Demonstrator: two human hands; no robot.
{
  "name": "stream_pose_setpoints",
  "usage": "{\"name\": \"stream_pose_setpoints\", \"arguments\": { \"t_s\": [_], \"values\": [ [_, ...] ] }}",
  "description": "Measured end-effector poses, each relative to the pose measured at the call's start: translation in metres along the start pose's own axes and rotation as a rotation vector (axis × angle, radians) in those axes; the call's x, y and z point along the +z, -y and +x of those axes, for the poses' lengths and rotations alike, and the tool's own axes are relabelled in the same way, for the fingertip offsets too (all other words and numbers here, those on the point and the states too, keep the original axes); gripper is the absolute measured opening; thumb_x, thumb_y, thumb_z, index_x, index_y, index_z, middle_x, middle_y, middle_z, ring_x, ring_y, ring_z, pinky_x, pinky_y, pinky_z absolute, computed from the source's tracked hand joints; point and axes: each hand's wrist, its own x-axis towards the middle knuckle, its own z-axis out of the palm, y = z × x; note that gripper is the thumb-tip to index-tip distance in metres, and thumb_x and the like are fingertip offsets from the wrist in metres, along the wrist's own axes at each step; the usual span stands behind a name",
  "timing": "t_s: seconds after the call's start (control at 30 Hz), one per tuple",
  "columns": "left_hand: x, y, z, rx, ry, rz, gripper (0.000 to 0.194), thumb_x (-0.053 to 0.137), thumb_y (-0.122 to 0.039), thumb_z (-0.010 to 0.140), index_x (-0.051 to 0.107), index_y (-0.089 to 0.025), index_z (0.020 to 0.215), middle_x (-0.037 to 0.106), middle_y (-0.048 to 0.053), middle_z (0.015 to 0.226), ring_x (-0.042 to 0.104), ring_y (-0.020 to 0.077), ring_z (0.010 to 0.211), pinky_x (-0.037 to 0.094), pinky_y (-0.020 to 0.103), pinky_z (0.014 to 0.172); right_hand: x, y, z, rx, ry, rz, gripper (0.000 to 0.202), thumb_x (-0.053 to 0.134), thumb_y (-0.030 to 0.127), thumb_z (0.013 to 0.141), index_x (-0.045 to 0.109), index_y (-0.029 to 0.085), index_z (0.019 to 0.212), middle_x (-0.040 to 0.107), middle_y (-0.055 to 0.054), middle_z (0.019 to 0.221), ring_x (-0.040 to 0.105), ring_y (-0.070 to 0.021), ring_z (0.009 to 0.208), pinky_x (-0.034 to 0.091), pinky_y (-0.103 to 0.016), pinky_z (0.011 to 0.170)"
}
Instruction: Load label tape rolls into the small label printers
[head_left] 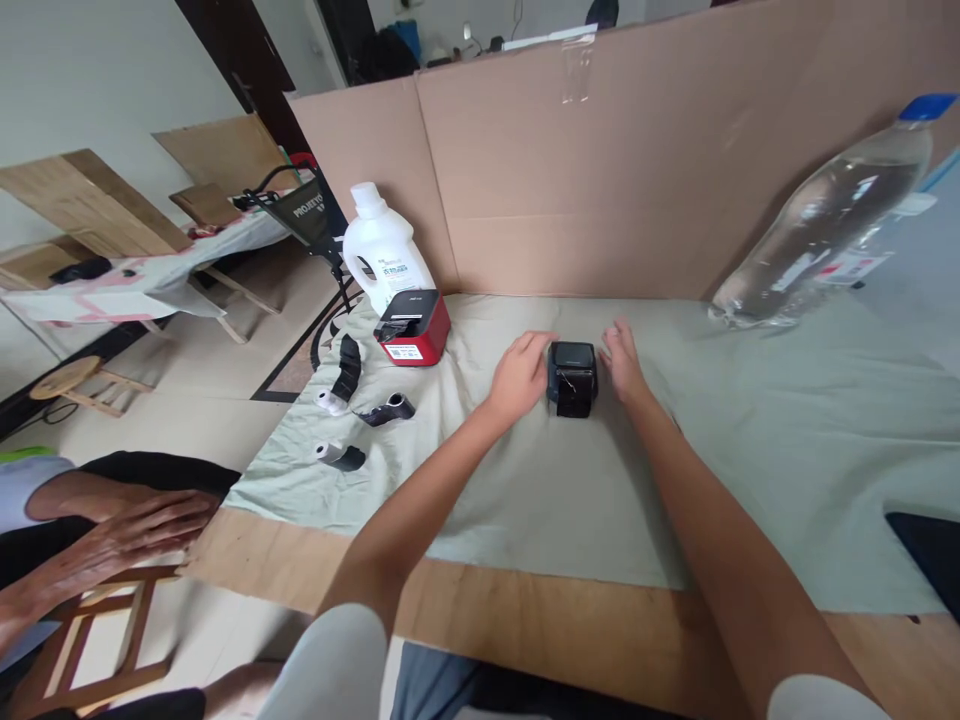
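A small black box-shaped device (573,362), which looks like a mini printer, stands on the pale green cloth with a glossy black strip (575,395) hanging down its front. My left hand (523,375) is at its left side, fingers stretched out toward its upper edge; whether they touch it I cannot tell. On the other side, my right hand (624,362) is held a little apart from the device, fingers spread and nothing in them. Several partly unrolled black-and-white paper rolls (346,372) lie to the left, near a red and black box-shaped device (427,335).
A white jug (386,245) stands behind the red device. Cardboard (562,200) walls off the back. A large clear bottle (825,215) with a blue cap leans at the right. A dark flat object (930,555) lies at the right edge. Another person's hands (150,530) rest at the left.
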Motion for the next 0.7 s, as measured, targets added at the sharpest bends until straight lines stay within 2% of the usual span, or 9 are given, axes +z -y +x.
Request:
{"name": "stream_pose_setpoints", "arguments": {
  "t_s": [0.1, 0.17, 0.23, 0.33, 0.43, 0.57, 0.7],
  "values": [
    [0.032, 0.033, 0.047, -0.271, -0.023, -0.306, 0.058, 0.043, 0.0, 0.079, 0.066, -0.018, 0.129, 0.067, 0.01, 0.142, 0.057, 0.0224, 0.141, 0.037, 0.038, 0.126, 0.009, -0.009, -0.003, 0.088, -0.074, 0.137, 0.09, 0.043, 0.089, 0.087, 0.04, 0.034, 0.159, 0.047, -0.011, 0.165, 0.043, -0.0306, 0.156, 0.039, -0.056, 0.126],
    [0.044, 0.053, 0.06, -0.446, -0.008, -0.496, 0.066, 0.044, 0.001, 0.073, 0.063, -0.017, 0.134, 0.064, 0.01, 0.149, 0.053, 0.0222, 0.147, 0.035, 0.041, 0.127, 0.011, -0.008, -0.008, 0.065, -0.056, 0.164, 0.092, 0.046, 0.088, 0.087, 0.042, 0.029, 0.158, 0.05, -0.014, 0.163, 0.048, -0.0293, 0.153, 0.038, -0.053, 0.127],
    [0.05, 0.067, 0.06, -0.542, 0.012, -0.615, 0.073, 0.046, 0.0, 0.072, 0.058, -0.019, 0.142, 0.058, 0.011, 0.157, 0.047, 0.0225, 0.153, 0.034, 0.044, 0.128, 0.012, -0.004, -0.013, 0.027, -0.016, 0.146, 0.09, 0.046, 0.086, 0.09, 0.044, 0.027, 0.157, 0.051, -0.015, 0.162, 0.052, -0.0286, 0.15, 0.038, -0.051, 0.128],
    [0.055, 0.077, 0.047, -0.572, 0.018, -0.699, 0.077, 0.048, -0.001, 0.073, 0.053, -0.021, 0.147, 0.05, 0.01, 0.165, 0.04, 0.02, 0.158, 0.031, 0.042, 0.129, 0.012, 0.004, -0.018, -0.02, 0.021, 0.058, 0.084, 0.045, 0.085, 0.092, 0.048, 0.029, 0.155, 0.054, -0.014, 0.161, 0.053, -0.0291, 0.148, 0.036, -0.052, 0.129],
    [0.058, 0.08, 0.038, -0.587, 0.042, -0.767, 0.078, 0.05, 0.0, 0.073, 0.051, -0.022, 0.148, 0.046, 0.01, 0.168, 0.039, 0.0182, 0.159, 0.031, 0.038, 0.129, 0.014, 0.008, -0.02, -0.039, -0.014, -0.032, 0.082, 0.04, 0.087, 0.093, 0.054, 0.029, 0.149, 0.06, -0.014, 0.155, 0.054, -0.0305, 0.146, 0.035, -0.055, 0.129],
    [0.057, 0.08, 0.036, -0.579, 0.071, -0.816, 0.079, 0.053, -0.001, 0.075, 0.049, -0.022, 0.151, 0.045, 0.011, 0.168, 0.039, 0.0199, 0.159, 0.032, 0.037, 0.128, 0.016, 0.01, -0.02, -0.006, -0.105, -0.086, 0.081, 0.033, 0.087, 0.094, 0.061, 0.027, 0.14, 0.07, -0.015, 0.139, 0.063, -0.0314, 0.133, 0.042, -0.056, 0.122],
    [0.054, 0.077, 0.04, -0.59, 0.1, -0.836, 0.086, 0.057, 0.0, 0.071, 0.049, -0.022, 0.153, 0.043, 0.012, 0.169, 0.038, 0.0219, 0.159, 0.031, 0.037, 0.13, 0.016, 0.011, -0.021, -0.018, -0.117, -0.072, 0.075, 0.035, 0.085, 0.095, 0.063, 0.027, 0.133, 0.073, -0.014, 0.133, 0.067, -0.0293, 0.126, 0.046, -0.053, 0.117]
  ]
}}
